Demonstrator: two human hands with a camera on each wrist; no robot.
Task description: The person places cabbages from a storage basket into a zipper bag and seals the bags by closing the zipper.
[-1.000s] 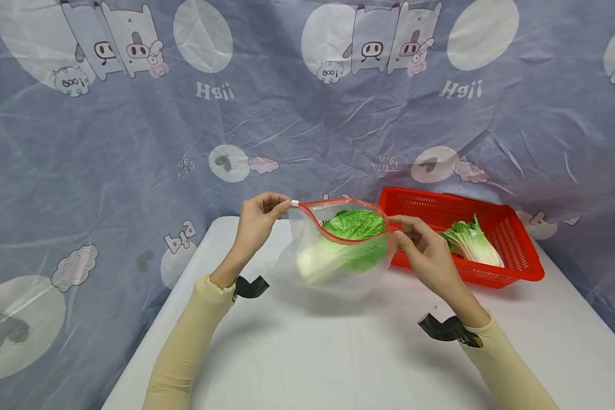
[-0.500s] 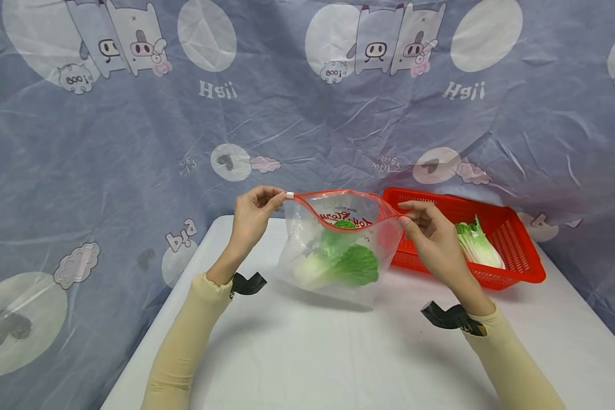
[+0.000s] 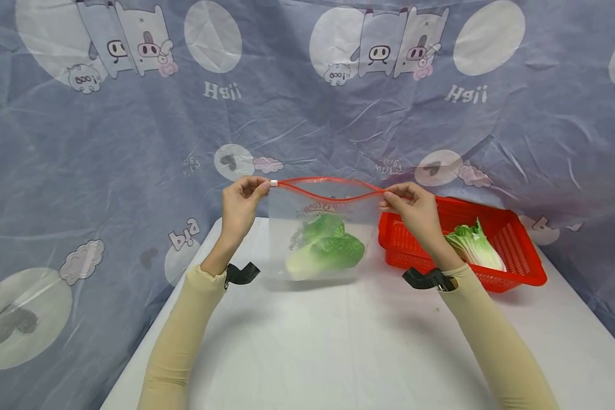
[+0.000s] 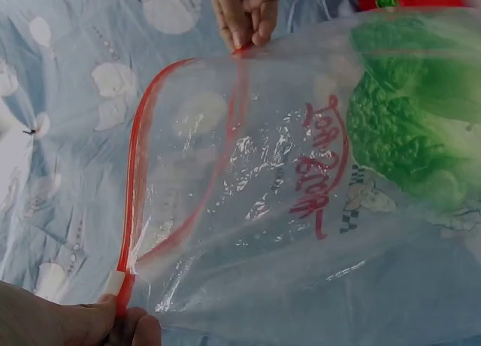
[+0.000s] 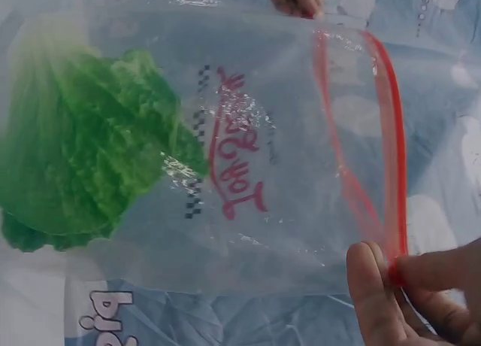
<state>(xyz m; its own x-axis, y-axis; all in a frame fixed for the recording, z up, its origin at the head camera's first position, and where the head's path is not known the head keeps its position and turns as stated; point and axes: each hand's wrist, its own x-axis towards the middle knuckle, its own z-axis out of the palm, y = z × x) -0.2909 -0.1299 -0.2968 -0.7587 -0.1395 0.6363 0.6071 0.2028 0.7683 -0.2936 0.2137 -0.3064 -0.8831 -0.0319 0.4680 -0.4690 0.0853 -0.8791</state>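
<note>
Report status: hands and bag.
Left hand, right hand pinching zip bag at opposite top ends. Mouth open, leafy vegetable inside. Nothing seen blocking; red basket to the right.

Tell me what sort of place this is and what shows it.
Probably an improvised recording booth rather than a working kitchen: a blue-grey cartoon-printed sheet hangs behind a white table, and the person at it wears a black camera on each wrist.

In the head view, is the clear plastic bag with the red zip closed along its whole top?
No, the two thin red zip strips of the bag bow apart between the left hand and right hand.
</note>
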